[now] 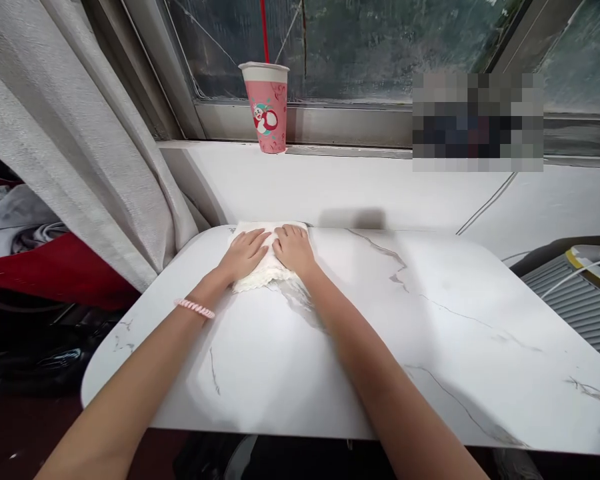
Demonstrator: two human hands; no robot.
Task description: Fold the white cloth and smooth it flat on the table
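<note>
Far left there's some red fabric with grey cloth bunched on top, then my curtain, pale grey and hanging in folds right down to the corner of the counter. The counter's white with grey marble-style veins, and its back edge sits by the wall.

Next up is my left arm, with a pink coil band on it. My left hand is laid flat on the white towel, fingers a bit apart and not clamped on anything. The towel's on the counter at the back, left of the middle, and its front edge is kinda ruffled. Above it, a pink cup with a red straw stands on the sill in front of the window.

My right hand is on the towel too, just beside the left one, fingers closer together, palm down, no grip. Further right, a couple of thin wires run down the wall, then there's a grey ribbed thing with a white cable across it.
</note>
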